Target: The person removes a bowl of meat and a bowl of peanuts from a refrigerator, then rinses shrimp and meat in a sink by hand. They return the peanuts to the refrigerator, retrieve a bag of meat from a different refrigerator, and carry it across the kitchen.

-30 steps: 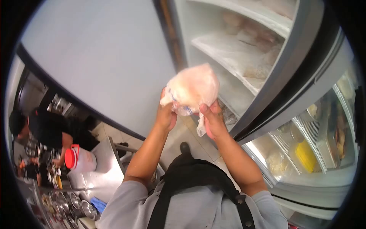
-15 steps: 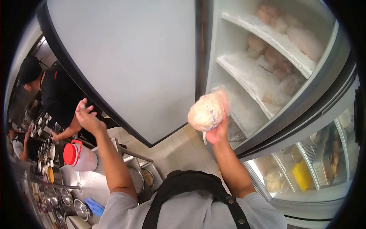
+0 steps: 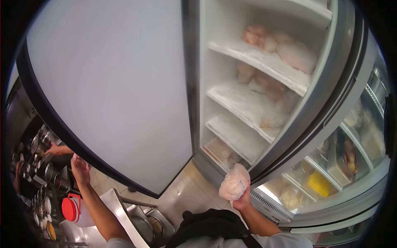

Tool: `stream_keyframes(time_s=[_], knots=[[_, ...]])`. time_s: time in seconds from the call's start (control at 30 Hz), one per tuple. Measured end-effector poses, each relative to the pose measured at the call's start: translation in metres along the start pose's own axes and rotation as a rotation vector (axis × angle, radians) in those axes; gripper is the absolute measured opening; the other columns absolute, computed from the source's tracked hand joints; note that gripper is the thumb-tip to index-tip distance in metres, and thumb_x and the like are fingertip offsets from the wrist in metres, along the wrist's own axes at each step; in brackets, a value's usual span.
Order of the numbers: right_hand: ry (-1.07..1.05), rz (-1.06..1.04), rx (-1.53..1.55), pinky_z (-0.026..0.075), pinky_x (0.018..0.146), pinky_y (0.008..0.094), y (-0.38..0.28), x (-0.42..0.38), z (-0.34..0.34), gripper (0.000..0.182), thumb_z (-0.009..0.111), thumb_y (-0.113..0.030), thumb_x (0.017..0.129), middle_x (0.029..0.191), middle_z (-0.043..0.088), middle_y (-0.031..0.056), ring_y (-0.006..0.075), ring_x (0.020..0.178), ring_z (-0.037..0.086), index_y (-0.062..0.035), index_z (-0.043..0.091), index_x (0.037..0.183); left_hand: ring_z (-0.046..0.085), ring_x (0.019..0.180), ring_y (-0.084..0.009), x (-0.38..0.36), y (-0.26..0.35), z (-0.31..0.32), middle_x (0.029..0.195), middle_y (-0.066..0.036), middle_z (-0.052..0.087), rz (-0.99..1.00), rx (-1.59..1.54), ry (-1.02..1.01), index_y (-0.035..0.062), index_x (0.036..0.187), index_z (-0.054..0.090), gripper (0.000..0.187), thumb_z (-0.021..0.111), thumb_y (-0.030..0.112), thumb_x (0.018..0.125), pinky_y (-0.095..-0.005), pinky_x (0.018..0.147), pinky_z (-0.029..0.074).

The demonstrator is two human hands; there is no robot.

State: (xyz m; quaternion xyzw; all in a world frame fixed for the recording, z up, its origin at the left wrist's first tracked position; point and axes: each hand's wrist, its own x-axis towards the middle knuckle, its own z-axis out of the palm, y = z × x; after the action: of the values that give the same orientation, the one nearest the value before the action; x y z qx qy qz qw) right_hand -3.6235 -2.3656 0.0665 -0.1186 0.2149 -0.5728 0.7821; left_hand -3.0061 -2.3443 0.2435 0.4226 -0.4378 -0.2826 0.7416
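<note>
While the freezer door (image 3: 115, 95) stands wide open on my left, I have the right hand (image 3: 242, 201) low in front of the freezer's bottom shelf (image 3: 237, 136), its fingers closed from below around a bagged frozen lump (image 3: 234, 182) wrapped in thin clear plastic. The bag sits on top of the hand, just in front of the cabinet's lower edge and above the tiled floor (image 3: 186, 196).

The left hand (image 3: 80, 167) is out at the door's outer edge, fingers loosely spread and holding nothing; I cannot tell whether they touch the door. Below it stands a white jug with a red lid (image 3: 71, 208) on a steel counter (image 3: 120, 211), and another person's hand (image 3: 56, 149) works among metal bowls further left.

I judge the lump to be stiff and fairly heavy for one hand, and the frosted film is likely slick. A cupped hold under its bulk, as now, looks safer than pinching the loose plastic tail, which could tear or slide. More bagged pieces lie on the upper shelves (image 3: 264, 62).
</note>
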Motion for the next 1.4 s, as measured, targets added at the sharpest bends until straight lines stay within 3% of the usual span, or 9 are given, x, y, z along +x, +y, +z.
stream_keyframes(time_s=[0.17,0.23,0.33,0.43,0.53,0.7,0.97,1.13,1.4], knots=[[-0.088,0.019,-0.007,0.041,0.101,0.0481,-0.052,-0.052,-0.02,0.073,0.055,-0.065,0.081,0.127,0.056,0.0081,0.0275,0.116,0.054,-0.0141,0.046,0.133,0.046,0.055,-0.0043,-0.073,0.052,0.096,0.103,-0.002,0.061,-0.037,-0.011,0.042,0.0059,0.124,0.05,0.046,0.048,0.04,0.094,-0.0174,0.04,0.031],[-0.187,0.043,-0.034,0.043,0.1,0.0483,-0.076,-0.069,-0.029,0.08,0.065,-0.061,0.076,0.128,0.053,0.0092,0.0276,0.117,0.052,-0.0106,0.042,0.135,0.045,0.055,-0.0047,-0.091,0.071,0.133,0.102,-0.004,0.06,0.102,0.025,-0.055,0.0002,0.131,0.044,0.06,0.054,0.043,0.09,-0.018,0.043,0.032],[-0.25,0.149,-0.048,0.045,0.097,0.0472,-0.106,-0.089,-0.073,0.074,0.063,-0.059,0.078,0.122,0.056,0.0082,0.0274,0.113,0.054,-0.0113,0.044,0.132,0.045,0.053,-0.0078,-0.12,0.114,0.214,0.095,-0.007,0.056,0.196,-0.118,-0.032,-0.0032,0.132,0.041,0.067,0.061,0.04,0.084,-0.0199,0.047,0.037],[-0.33,0.147,-0.068,0.044,0.099,0.0446,-0.131,-0.134,-0.078,0.064,0.062,-0.047,0.085,0.125,0.055,0.0103,0.0275,0.114,0.054,-0.0091,0.044,0.133,0.042,0.051,-0.0035,-0.141,0.136,0.276,0.072,0.001,0.047,0.295,-0.023,-0.173,0.0005,0.125,0.043,0.051,0.065,0.023,0.084,-0.0151,0.042,0.033],[-0.353,0.205,-0.082,0.044,0.096,0.044,-0.157,-0.161,-0.102,0.059,0.061,-0.047,0.086,0.121,0.056,0.0102,0.0269,0.11,0.055,-0.0091,0.046,0.129,0.04,0.048,-0.0005,-0.158,0.146,0.331,0.066,0.005,0.047,0.02,-0.058,-0.158,0.003,0.124,0.046,0.041,0.061,0.016,0.088,-0.0136,0.038,0.03],[-0.357,0.266,-0.049,0.045,0.092,0.0428,-0.182,-0.198,-0.131,0.053,0.061,-0.045,0.086,0.115,0.057,0.0101,0.0259,0.105,0.055,-0.0089,0.048,0.122,0.033,0.042,0.0,-0.175,0.134,0.422,0.059,0.008,0.041,-0.102,-0.052,-0.203,0.0082,0.099,0.057,0.01,0.058,0.013,0.09,-0.0174,0.036,0.027],[-0.281,0.291,0.058,0.046,0.085,0.041,-0.185,-0.239,-0.179,0.042,0.06,-0.043,0.087,0.105,0.058,0.0099,0.0244,0.096,0.055,-0.0087,0.052,0.111,0.042,0.046,-0.0052,-0.195,0.112,0.557,0.058,0.005,0.043,-0.116,0.101,-0.24,0.0096,0.108,0.051,0.016,0.053,0.016,0.093,-0.02,0.042,0.033],[-0.233,0.282,0.1,0.046,0.08,0.0398,-0.189,-0.259,-0.202,0.037,0.06,-0.041,0.087,0.098,0.058,0.0098,0.0234,0.09,0.055,-0.0086,0.055,0.104,0.052,0.054,-0.0108,-0.185,0.086,0.608,0.062,-0.001,0.051,-0.061,0.155,-0.311,0.0014,0.126,0.043,0.036,0.051,0.018,0.095,-0.0245,0.048,0.042],[-0.258,0.325,0.142,0.047,0.073,0.038,-0.191,-0.262,-0.215,0.031,0.059,-0.039,0.088,0.088,0.059,0.0097,0.0219,0.081,0.056,-0.0084,0.059,0.093,0.057,0.062,-0.0118,-0.211,0.076,0.611,0.071,-0.004,0.058,0.014,0.208,-0.204,0.0008,0.13,0.04,0.043,0.053,0.021,0.094,-0.0271,0.061,0.049]])
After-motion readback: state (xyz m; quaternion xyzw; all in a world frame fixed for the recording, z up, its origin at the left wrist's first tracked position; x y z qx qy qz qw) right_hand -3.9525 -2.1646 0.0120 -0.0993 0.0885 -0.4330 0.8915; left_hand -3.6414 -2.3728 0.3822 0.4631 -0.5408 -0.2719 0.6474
